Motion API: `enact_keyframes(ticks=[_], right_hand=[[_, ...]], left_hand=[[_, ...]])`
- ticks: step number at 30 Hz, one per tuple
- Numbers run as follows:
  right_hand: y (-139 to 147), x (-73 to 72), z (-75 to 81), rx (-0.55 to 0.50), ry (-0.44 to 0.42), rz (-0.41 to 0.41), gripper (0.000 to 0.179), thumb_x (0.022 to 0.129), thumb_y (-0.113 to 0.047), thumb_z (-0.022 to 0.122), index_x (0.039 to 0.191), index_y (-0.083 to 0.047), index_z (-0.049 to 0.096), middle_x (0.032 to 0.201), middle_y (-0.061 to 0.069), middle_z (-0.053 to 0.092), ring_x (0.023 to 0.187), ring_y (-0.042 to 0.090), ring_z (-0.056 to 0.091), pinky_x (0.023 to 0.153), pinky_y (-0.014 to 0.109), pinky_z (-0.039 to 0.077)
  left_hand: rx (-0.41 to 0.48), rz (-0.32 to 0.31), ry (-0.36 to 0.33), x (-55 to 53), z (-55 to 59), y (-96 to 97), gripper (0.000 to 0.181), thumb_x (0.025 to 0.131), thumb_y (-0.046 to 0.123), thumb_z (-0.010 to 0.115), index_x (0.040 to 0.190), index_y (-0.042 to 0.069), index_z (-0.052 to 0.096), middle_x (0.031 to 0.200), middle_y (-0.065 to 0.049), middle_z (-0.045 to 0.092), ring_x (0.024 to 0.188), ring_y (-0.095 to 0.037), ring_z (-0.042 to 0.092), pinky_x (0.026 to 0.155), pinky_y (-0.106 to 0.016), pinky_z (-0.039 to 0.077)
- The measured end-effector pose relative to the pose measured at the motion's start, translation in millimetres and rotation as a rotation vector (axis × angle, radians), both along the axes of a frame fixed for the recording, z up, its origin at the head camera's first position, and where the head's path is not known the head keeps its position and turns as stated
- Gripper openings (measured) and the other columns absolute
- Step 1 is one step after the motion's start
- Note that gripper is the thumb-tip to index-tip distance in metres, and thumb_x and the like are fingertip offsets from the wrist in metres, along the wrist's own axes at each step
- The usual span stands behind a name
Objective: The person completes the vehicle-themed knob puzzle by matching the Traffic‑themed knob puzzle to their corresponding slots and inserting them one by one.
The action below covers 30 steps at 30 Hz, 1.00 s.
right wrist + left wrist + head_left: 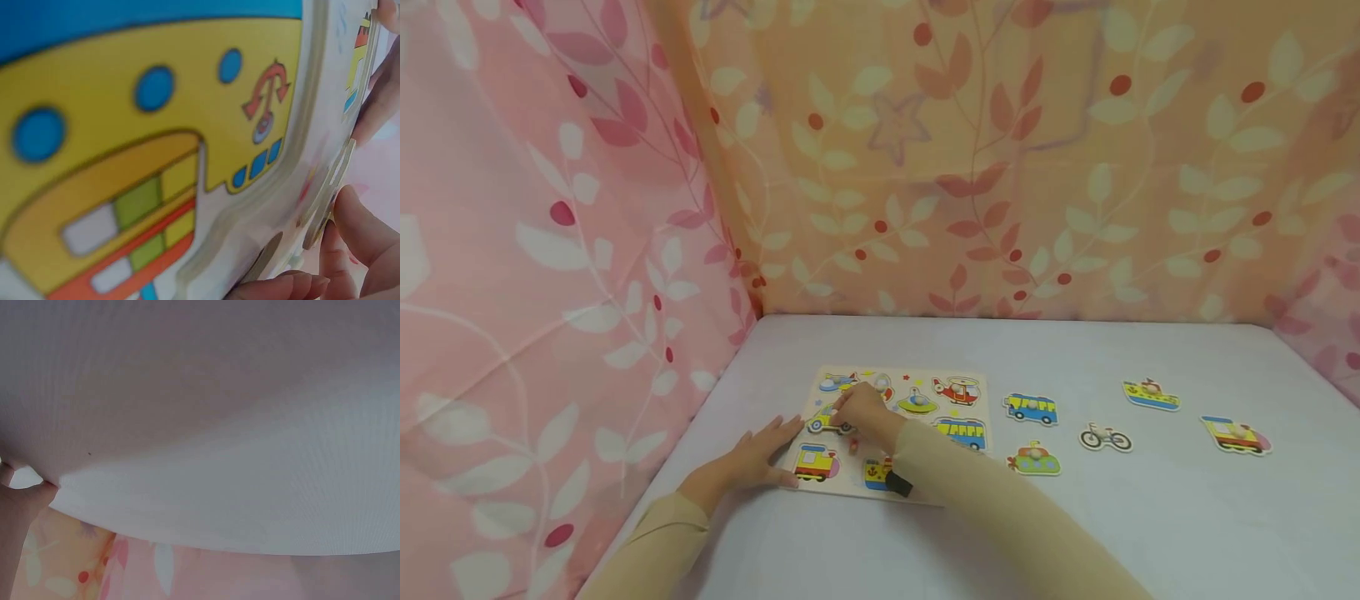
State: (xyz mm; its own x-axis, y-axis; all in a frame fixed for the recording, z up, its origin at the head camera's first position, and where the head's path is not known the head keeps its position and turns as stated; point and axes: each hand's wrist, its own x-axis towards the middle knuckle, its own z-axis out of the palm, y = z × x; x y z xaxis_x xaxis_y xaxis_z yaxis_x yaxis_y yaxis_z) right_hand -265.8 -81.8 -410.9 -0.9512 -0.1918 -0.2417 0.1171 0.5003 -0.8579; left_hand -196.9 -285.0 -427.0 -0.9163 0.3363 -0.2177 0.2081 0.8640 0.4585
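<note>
A wooden puzzle board [850, 486] with vehicle pictures lies on the white table. My right hand [868, 414] is over its left half, and its fingers pinch a yellow and blue car puzzle piece [822, 419]. In the right wrist view that piece [327, 203] shows edge-on at the fingertips, close to the board. My left hand [756, 457] rests at the board's left edge with fingers spread, the thumb by the near left corner. The left wrist view shows mostly tabletop, with part of the left hand [28, 503] at its edge.
Right of the board lie loose pieces: a bus [1032, 409], a green submarine [1034, 459], a bicycle [1106, 438], a ship [1152, 395] and a train [1237, 436]. Patterned curtains [970, 167] stand behind and at the left [550, 275] of the table.
</note>
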Motion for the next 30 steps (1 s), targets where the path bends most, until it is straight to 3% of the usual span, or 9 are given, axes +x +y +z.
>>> enact_keyframes(ticks=[8,13,20,23,30], right_hand=[[-7.9,-3.2,-3.2,0.162,0.032,0.027,0.013,0.076,-0.014,0.083,0.082,-0.012,0.071,0.084,-0.002,0.064,0.077,0.016,0.056,0.071,0.027,0.049],[-8.7,-3.6,-0.5,0.185,0.013,0.062,0.013,0.078,-0.017,0.082,0.086,-0.013,0.072,0.088,-0.002,0.065,0.083,0.017,0.057,0.077,0.03,0.049],[7.4,-5.3,1.3,-0.008,0.007,0.037,0.019,0.082,-0.009,0.077,0.1,-0.004,0.073,0.113,0.013,0.062,0.106,0.03,0.058,0.09,0.039,0.05],[16.2,-6.7,1.6,-0.069,0.028,0.031,0.02,0.084,-0.008,0.075,0.103,-0.003,0.073,0.126,0.017,0.059,0.121,0.037,0.051,0.096,0.046,0.047],[43.8,-7.1,13.5,-0.137,0.04,0.037,0.021,0.085,-0.01,0.074,0.104,-0.002,0.071,0.126,0.017,0.059,0.115,0.034,0.055,0.095,0.044,0.047]], left_hand=[[-0.009,-0.021,0.024,-0.3,-2.6,-1.1,0.098,0.076,0.042,0.08,0.152,0.005,0.03,0.157,-0.016,0.026,0.144,-0.043,0.012,0.106,-0.072,0.006],[-0.009,-0.025,0.032,-1.3,-2.7,-2.4,0.098,0.076,0.042,0.08,0.151,0.004,0.031,0.157,-0.016,0.026,0.144,-0.043,0.012,0.106,-0.073,0.006],[-0.018,-0.017,0.005,-0.9,0.6,4.2,0.097,0.077,0.043,0.079,0.152,0.007,0.029,0.158,-0.015,0.023,0.145,-0.042,0.008,0.108,-0.071,0.003],[-0.025,-0.01,0.001,-0.1,2.1,5.7,0.096,0.077,0.041,0.08,0.152,0.007,0.032,0.159,-0.014,0.023,0.146,-0.041,0.008,0.108,-0.071,0.003],[-0.051,-0.006,0.009,0.7,1.0,2.8,0.095,0.076,0.04,0.081,0.151,0.008,0.033,0.159,-0.013,0.024,0.146,-0.041,0.009,0.107,-0.072,0.005]])
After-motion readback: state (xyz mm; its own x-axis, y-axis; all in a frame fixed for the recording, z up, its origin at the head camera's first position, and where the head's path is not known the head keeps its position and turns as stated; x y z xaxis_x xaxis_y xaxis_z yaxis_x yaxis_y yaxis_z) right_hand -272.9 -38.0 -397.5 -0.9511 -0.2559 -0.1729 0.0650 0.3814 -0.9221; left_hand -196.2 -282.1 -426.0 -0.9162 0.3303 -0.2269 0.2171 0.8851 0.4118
